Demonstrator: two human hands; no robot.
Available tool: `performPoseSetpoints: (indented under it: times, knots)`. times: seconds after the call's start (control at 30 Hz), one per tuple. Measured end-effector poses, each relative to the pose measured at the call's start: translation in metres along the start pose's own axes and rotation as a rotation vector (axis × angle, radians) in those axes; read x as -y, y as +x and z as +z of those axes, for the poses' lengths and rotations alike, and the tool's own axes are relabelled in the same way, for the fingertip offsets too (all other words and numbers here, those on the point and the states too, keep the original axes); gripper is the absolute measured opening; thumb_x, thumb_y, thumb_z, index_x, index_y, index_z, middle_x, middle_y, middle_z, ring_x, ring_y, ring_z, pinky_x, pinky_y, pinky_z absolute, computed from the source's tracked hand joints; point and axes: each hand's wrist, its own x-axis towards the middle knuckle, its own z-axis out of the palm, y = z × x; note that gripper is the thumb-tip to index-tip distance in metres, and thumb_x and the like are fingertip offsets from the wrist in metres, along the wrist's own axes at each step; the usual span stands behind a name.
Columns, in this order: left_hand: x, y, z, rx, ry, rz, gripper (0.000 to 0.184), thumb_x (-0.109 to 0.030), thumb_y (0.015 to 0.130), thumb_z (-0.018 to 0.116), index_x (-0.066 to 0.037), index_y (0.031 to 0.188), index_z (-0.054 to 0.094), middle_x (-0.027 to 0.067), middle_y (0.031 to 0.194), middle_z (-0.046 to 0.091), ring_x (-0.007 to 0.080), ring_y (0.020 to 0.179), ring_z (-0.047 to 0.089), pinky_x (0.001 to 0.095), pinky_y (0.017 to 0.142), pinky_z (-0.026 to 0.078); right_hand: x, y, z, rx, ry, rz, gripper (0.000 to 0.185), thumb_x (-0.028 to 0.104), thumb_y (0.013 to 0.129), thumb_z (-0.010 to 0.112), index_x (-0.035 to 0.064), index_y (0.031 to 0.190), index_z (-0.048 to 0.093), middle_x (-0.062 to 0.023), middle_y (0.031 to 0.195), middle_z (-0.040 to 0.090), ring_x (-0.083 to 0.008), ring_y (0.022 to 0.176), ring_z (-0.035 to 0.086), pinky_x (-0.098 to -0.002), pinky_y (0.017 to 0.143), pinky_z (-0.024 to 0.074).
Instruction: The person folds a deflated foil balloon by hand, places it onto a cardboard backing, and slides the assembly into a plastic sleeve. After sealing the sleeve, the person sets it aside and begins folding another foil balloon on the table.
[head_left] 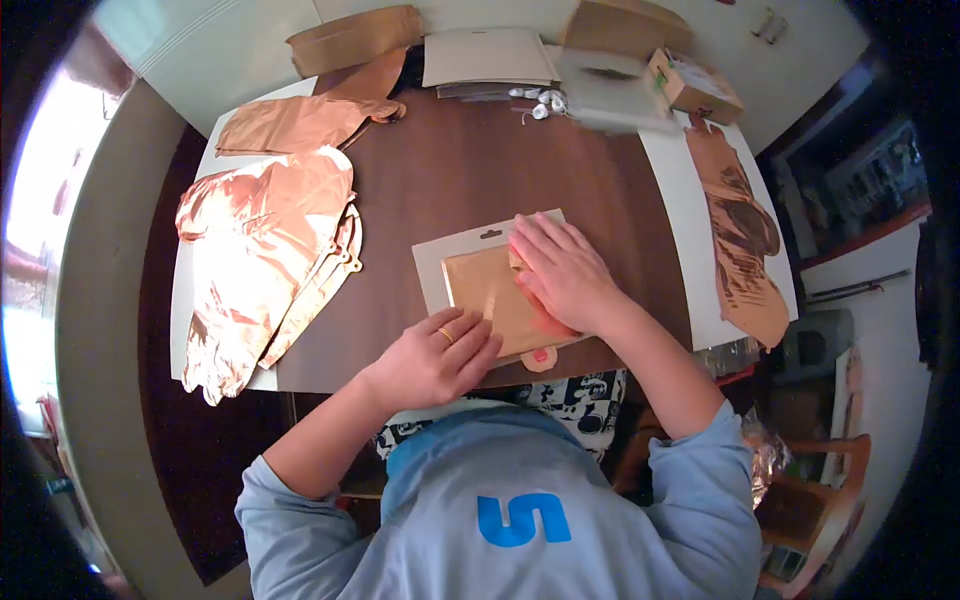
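Note:
A copper-coloured folded foil sheet (483,292) lies on a pale card with a hanging slot (430,272), near the table's front edge. My right hand (562,268) rests flat on the foil's right side, its fingers stretched out towards the card's top edge. At the lower left corner of the card is my left hand (437,358), a ring on one finger; its fingers are bent and close together, and what they hold, if anything, is hidden. Below the foil, a small round tab with a red mark (540,358) sticks out.
Large flat copper foil balloons (265,230) cover the left side of the brown table (480,160). Another foil piece (740,235) lies at the right. Along the back are a stack of pale cards (488,58), white string (541,104), clear plastic sleeves (612,90) and a cardboard box (695,85).

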Motion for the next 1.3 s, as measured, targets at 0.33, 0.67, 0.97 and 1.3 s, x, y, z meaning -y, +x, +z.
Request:
performPoseSetpoints:
  times: [0.33,0.67,0.97,1.3]
  knots:
    - [0.033,0.013,0.009,-0.003,-0.282,-0.267,0.046,-0.013,0.069,0.076,-0.002,0.113,0.067,0.0167,0.117,0.066,0.035,0.108,0.065,0.0423,0.091,0.055,-0.007,-0.016,-0.013,-0.341,0.383,0.126,0.042,0.014,0.091,0.057,0.0029,0.132,0.055,-0.016,0.142,0.05,-0.0322,0.13,0.048,-0.044,0.108,0.0385]
    - [0.038,0.015,0.006,-0.06,-0.499,-0.436,0.041,0.0,0.074,0.066,-0.001,0.115,0.067,0.0193,0.11,0.068,0.037,0.101,0.067,0.0417,0.089,0.055,0.048,-0.096,-0.042,-0.134,0.227,-0.101,0.048,0.015,0.067,0.074,0.0059,0.113,0.063,-0.0123,0.123,0.06,-0.0317,0.105,0.057,-0.0438,0.09,0.0461]
    - [0.038,0.016,-0.006,0.042,-0.574,-0.475,0.039,0.003,0.075,0.063,-0.001,0.114,0.066,0.0161,0.11,0.07,0.0369,0.099,0.067,0.0409,0.088,0.056,0.054,-0.087,-0.034,-0.018,0.142,-0.136,0.055,0.021,0.068,0.075,0.0055,0.118,0.061,-0.0116,0.126,0.059,-0.0309,0.111,0.054,-0.0453,0.093,0.0444]
    - [0.041,0.022,-0.01,-0.017,-0.579,-0.486,0.033,-0.007,0.08,0.069,-0.005,0.112,0.068,0.0165,0.102,0.07,0.0348,0.089,0.068,0.0413,0.079,0.056,0.039,-0.077,-0.033,-0.019,0.323,-0.145,0.046,0.017,0.072,0.074,0.0057,0.115,0.064,-0.0125,0.118,0.062,-0.032,0.109,0.056,-0.045,0.095,0.0467]
